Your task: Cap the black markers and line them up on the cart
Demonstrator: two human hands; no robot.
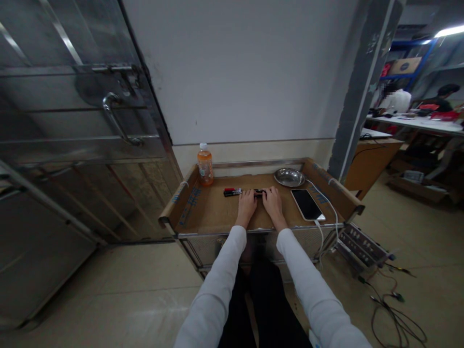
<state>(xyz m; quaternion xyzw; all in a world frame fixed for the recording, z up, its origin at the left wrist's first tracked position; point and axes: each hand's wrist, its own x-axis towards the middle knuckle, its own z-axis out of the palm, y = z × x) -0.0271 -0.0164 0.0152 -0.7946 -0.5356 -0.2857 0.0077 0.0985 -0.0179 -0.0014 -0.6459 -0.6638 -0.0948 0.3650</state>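
Several pens, black ones and one with a red end, lie side by side across the cardboard-lined cart top. My left hand has its fingers curled over the middle of the pens. At their right end, my right hand closes its fingertips on them, close beside the left. My fingers cover part of the pens, so their exact number is unclear. To the right of my right hand lies a smartphone with a dark screen and a white cable plugged in.
A bottle of orange drink stands at the back left of the cart. Near the back right sits a shiny metal dish. A power strip and loose cables are on the right. A metal door is at left; people sit far right.
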